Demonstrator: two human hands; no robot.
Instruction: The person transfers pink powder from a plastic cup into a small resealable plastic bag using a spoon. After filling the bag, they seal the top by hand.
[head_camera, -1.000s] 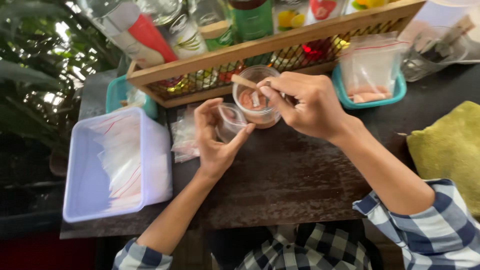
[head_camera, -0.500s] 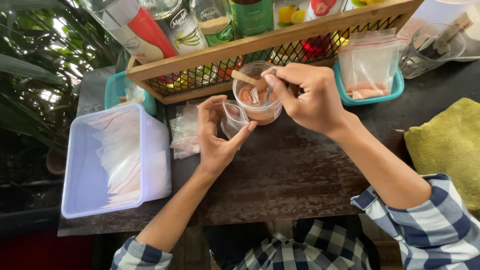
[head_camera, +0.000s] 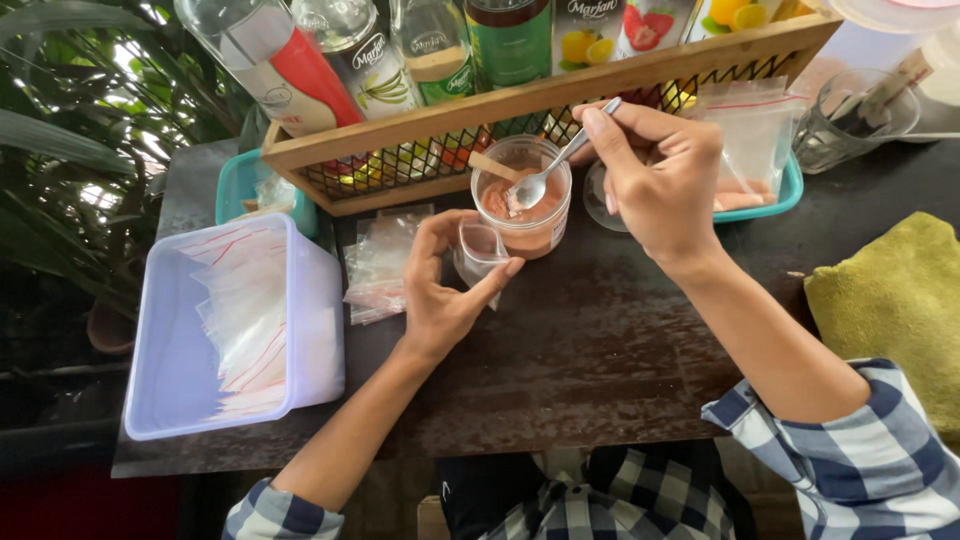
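Right hand (head_camera: 655, 180) pinches a metal spoon (head_camera: 545, 175), bowl end dipped in the clear jar (head_camera: 522, 195) of pinkish-orange paste, which sits on the tabletop (head_camera: 600, 350) just in front of the wooden rack (head_camera: 540, 100) of bottles. Left hand (head_camera: 445, 285) grips a small clear bag (head_camera: 478, 250) held open right beside the jar, touching it afaict. Bag looks empty atm, so this one's not filled yet imo. A few filled bags (head_camera: 745, 150) stand in the teal tray (head_camera: 790, 185) behind the right hand. Plenty left tho: loose empties (head_camera: 385, 265) by the left hand, plus a whole stack in the white tub (head_camera: 235, 330).
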